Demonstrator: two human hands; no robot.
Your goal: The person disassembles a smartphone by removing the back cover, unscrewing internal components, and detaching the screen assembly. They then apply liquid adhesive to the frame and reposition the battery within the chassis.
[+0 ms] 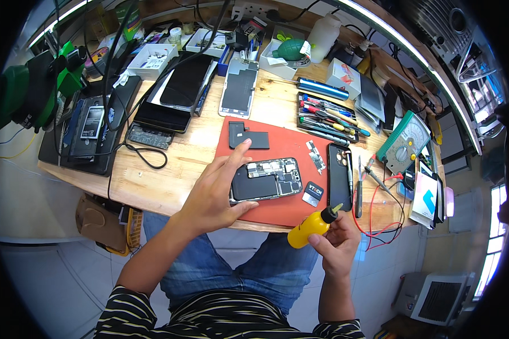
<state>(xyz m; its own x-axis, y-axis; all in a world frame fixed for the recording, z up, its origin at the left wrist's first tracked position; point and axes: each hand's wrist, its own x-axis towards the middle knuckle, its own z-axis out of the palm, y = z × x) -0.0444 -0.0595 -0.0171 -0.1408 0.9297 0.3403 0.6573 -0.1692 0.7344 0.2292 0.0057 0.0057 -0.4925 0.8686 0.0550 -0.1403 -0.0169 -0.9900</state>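
Observation:
An opened smartphone lies on the orange-red mat, its circuit board and black battery exposed. My left hand spans the phone's left end, thumb along the near edge and fingers at the far edge, one finger raised. In my right hand is a yellow squeeze bottle with a black cap and thin nozzle, tilted up to the right, off the mat's near right corner. A loose black battery lies beyond the phone. To its right are a small board piece and a dark-and-silver card.
A black phone casing lies right of the mat, beside tweezers. Beyond is a tool tray of screwdrivers. A green multimeter stands right, its leads looping over the table edge. Phones and a black cable occupy the left.

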